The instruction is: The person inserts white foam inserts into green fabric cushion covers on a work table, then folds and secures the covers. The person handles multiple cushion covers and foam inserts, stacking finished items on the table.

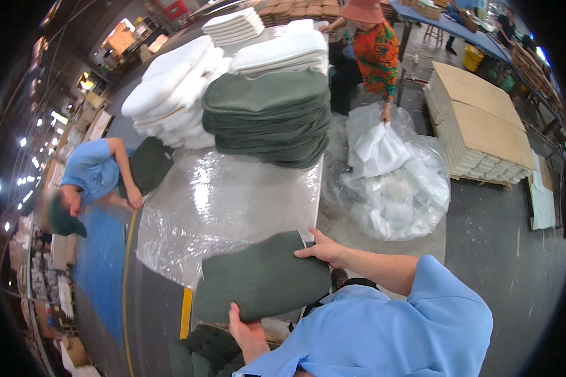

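A dark green fabric pad [258, 276] is held between my two hands, just over the near edge of the plastic-covered table [245, 195]. My left hand [248, 333] grips its lower near edge, thumb on top and fingers mostly hidden beneath. At the right end, my right hand [321, 246] pinches the upper corner, where a small white tag shows. Farther up the table stands a stack of matching green pads [267, 119]. More dark green pads [214, 352] lie low beside my left forearm, partly cut off by my body.
White pads [170, 75] are piled behind the green stack. A co-worker [97, 169] at the left holds another green pad; a second co-worker [371, 50] handles a large clear plastic bag [396, 182] with white material. Stacked cardboard sheets [478, 113] stand at the right.
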Action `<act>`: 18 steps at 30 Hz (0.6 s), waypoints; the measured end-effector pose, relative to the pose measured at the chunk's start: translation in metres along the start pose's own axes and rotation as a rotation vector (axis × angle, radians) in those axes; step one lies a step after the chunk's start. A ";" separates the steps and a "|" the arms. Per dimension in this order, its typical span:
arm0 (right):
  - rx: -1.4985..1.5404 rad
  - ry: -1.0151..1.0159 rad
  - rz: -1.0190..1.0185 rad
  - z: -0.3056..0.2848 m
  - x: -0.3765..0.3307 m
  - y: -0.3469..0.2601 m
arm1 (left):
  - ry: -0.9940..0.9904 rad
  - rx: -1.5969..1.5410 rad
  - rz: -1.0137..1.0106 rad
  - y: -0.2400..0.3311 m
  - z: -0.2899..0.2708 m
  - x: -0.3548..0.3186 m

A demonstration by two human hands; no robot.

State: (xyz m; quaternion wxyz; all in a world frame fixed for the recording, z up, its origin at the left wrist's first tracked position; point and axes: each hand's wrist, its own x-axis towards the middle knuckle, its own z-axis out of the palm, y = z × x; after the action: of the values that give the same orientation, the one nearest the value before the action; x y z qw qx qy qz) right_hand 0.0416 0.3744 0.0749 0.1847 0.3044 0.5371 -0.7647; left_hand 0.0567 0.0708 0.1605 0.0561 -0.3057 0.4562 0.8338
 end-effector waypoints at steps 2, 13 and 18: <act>0.037 -0.024 0.093 -0.009 -0.001 -0.005 | 0.021 -0.008 -0.096 -0.018 -0.020 -0.026; 0.027 -0.036 0.255 -0.030 0.003 0.012 | -0.385 1.113 -0.166 0.055 -0.015 -0.029; -0.097 -0.199 0.397 -0.018 -0.042 0.001 | -0.892 1.664 0.355 0.014 -0.027 0.015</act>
State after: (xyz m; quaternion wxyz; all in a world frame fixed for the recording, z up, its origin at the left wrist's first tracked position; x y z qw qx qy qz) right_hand 0.0777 0.3891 0.0979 0.3982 0.3181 0.4820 -0.7127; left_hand 0.0516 0.0385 0.1519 0.2966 0.2510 0.8782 0.2788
